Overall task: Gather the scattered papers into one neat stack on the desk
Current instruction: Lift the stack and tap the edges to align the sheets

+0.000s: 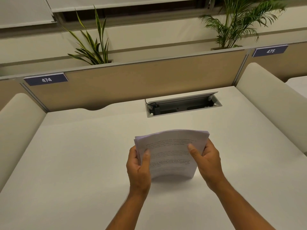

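A bundle of white printed papers [171,155] stands nearly upright in the middle of the white desk [74,163], its bottom edge resting on the desktop and its top bowed away from me. My left hand [139,165] grips the bundle's left edge, thumb on the printed front. My right hand [206,160] grips the right edge the same way. The sheets' top edges are slightly uneven. I see no other loose sheets on the desk.
An open cable tray [182,105] is set into the desk behind the papers. A tan partition [132,83] with labels 474 and 475 closes the back, with plants behind it. Padded side dividers [18,123] flank the desk.
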Tool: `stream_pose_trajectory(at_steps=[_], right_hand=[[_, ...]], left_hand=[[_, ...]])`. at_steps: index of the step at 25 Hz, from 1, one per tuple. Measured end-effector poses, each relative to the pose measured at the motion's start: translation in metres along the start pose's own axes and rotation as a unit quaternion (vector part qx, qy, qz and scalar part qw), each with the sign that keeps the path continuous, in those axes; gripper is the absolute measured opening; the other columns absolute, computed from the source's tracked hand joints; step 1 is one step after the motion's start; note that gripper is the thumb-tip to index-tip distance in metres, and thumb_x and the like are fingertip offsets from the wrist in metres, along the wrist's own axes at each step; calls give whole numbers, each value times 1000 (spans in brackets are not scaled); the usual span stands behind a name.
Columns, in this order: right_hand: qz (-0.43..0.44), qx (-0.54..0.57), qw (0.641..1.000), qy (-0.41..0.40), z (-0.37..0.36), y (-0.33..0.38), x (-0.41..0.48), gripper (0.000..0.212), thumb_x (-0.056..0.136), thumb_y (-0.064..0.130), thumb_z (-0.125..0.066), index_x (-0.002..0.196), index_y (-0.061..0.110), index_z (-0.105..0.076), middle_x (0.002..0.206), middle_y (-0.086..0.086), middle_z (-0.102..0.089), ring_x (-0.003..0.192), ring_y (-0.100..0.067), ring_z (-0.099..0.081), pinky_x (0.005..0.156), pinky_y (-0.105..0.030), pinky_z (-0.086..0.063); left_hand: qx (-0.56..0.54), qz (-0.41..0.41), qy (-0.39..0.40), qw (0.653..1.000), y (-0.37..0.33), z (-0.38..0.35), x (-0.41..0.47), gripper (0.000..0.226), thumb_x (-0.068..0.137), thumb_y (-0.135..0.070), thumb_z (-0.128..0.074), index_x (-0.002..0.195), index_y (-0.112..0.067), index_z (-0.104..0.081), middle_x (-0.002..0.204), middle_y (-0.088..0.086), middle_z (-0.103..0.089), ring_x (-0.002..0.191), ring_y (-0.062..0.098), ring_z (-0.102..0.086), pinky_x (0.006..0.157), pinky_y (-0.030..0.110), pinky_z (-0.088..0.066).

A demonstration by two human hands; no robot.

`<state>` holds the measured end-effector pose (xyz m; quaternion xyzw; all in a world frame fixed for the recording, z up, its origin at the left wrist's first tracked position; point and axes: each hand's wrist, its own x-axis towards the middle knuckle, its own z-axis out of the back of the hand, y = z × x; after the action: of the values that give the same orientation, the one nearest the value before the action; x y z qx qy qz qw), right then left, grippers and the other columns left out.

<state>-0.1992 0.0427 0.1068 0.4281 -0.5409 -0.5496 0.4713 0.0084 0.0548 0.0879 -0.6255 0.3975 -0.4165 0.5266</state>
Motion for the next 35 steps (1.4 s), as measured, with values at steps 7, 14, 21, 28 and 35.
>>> stream_pose_trajectory(at_steps=[7, 14, 21, 28, 35], right_hand=[[-10, 14, 1000, 1, -2, -8, -6, 25, 100, 42, -62, 124, 40, -64, 113, 16, -77, 103, -7, -74, 72, -21, -63], [13, 29, 999, -5, -7, 5, -8, 24, 102, 41, -50, 119, 55, -60, 113, 21, -73, 106, -6, -71, 69, -22, -64], [73, 37, 997, -4, 8, 21, -3, 29, 95, 43, -65, 124, 44, -59, 110, 15, -74, 103, -7, -72, 70, -19, -61], [211, -335, 909, 128, 25, 111, 46, 86, 78, 81, -61, 150, 40, -39, 123, 16, -70, 104, -8, -69, 84, -20, -57], [203, -651, 652, 332, -37, 120, 54, 24, 104, 31, -62, 128, 28, -63, 121, 0, -77, 88, -20, -68, 65, -24, -49]], left_hand=[[-3, 12, -7, 1000, 7, -12, -10, 25, 106, -37, -52, 122, -46, -68, 110, -10, -77, 105, 16, -73, 75, 25, -63], [-3, -3, -15, 1000, -1, -15, -10, 29, 106, -36, -49, 123, -50, -67, 113, -11, -77, 107, 17, -74, 79, 32, -67], [20, -16, -4, 1000, 1, -11, -9, 27, 103, -32, -52, 125, -40, -65, 112, -14, -75, 108, 14, -72, 74, 24, -63], [-1, 7, 14, 1000, 9, -11, -13, 30, 104, -33, -51, 123, -49, -68, 113, -14, -77, 109, 13, -72, 76, 22, -63], [18, 23, 41, 999, 13, -9, -10, 31, 104, -36, -48, 119, -57, -66, 113, -15, -76, 108, 13, -72, 78, 27, -65]])
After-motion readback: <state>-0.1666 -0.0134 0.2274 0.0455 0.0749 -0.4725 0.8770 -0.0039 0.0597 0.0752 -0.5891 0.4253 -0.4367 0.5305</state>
